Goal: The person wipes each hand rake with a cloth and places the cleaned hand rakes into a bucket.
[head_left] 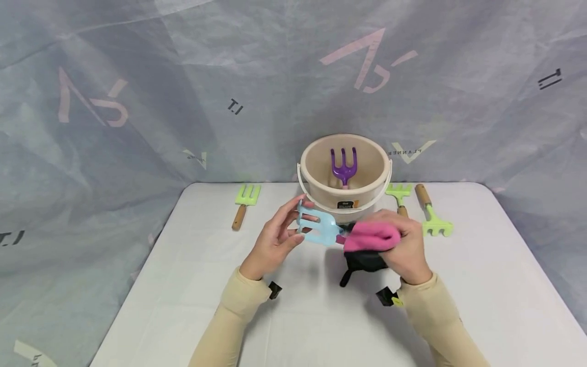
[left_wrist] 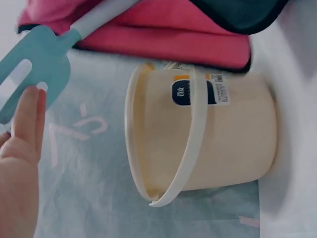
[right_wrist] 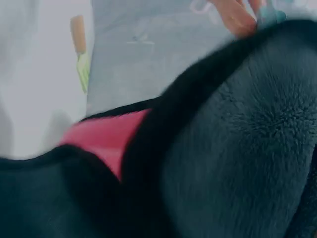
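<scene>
My left hand (head_left: 275, 242) pinches the tines of a light blue garden hand fork (head_left: 325, 228) between thumb and fingers, above the table. With my right hand (head_left: 409, 251) I grip a folded cloth (head_left: 370, 236), pink on one side and dark on the other, at the fork's handle end. In the left wrist view the pale handle of the fork (left_wrist: 49, 54) lies across the pink cloth (left_wrist: 198, 47). Fuzzy dark cloth (right_wrist: 247, 134) fills much of the right wrist view and hides my right hand there.
A beige bucket (head_left: 321, 186) with a white handle stands at the table's back edge, a purple hand fork (head_left: 344, 168) inside it. One green fork (head_left: 246, 199) lies back left. A green rake (head_left: 399, 191) and another green tool (head_left: 435, 226) lie right of the bucket.
</scene>
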Motion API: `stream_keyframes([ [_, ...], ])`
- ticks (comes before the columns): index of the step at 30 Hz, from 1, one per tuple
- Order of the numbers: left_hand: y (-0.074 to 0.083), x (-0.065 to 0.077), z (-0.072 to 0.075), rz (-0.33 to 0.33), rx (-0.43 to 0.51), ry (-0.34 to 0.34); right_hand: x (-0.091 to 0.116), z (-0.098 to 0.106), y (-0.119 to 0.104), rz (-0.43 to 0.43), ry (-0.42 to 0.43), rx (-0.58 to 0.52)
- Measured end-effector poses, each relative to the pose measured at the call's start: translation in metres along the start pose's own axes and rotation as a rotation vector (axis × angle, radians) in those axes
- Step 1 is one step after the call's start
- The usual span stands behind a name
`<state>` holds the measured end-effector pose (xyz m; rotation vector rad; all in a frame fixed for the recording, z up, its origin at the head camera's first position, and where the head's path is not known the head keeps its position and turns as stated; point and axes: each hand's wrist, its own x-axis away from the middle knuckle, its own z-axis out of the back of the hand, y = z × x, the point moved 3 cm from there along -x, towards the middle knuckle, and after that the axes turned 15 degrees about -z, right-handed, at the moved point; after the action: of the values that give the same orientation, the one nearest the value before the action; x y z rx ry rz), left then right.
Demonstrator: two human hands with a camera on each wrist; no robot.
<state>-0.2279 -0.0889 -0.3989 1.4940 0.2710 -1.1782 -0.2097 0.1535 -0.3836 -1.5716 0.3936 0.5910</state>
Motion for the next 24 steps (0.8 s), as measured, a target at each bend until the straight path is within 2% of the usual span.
stream_keyframes([
  [3,0.004,-0.001,0.005,-0.031,0.028,-0.011,-0.002,0.015,0.0,-0.151,0.161,0.066],
  [5,0.007,-0.001,0.008,-0.044,0.041,-0.014,-0.003,0.022,0.002,-0.245,0.152,0.057],
  [7,0.01,-0.001,0.011,-0.053,0.061,-0.014,-0.004,0.025,0.004,-0.328,0.071,0.028],
  [9,0.012,0.0,0.013,-0.055,0.081,-0.025,-0.003,0.023,0.007,-0.39,-0.051,0.07],
  [13,0.013,0.001,0.015,-0.037,0.121,-0.103,0.002,0.007,0.013,-0.452,-0.324,0.251],
  [17,0.015,0.002,0.015,0.0,0.135,-0.2,0.011,-0.012,0.023,-0.504,-0.517,0.397],
  [20,0.015,0.003,0.016,0.028,0.132,-0.243,0.015,-0.022,0.03,-0.516,-0.567,0.457],
  [22,0.014,0.004,0.017,0.038,0.104,-0.253,0.017,-0.026,0.032,-0.501,-0.557,0.497],
  [24,0.011,0.006,0.018,0.04,0.056,-0.241,0.018,-0.029,0.034,-0.448,-0.523,0.578],
])
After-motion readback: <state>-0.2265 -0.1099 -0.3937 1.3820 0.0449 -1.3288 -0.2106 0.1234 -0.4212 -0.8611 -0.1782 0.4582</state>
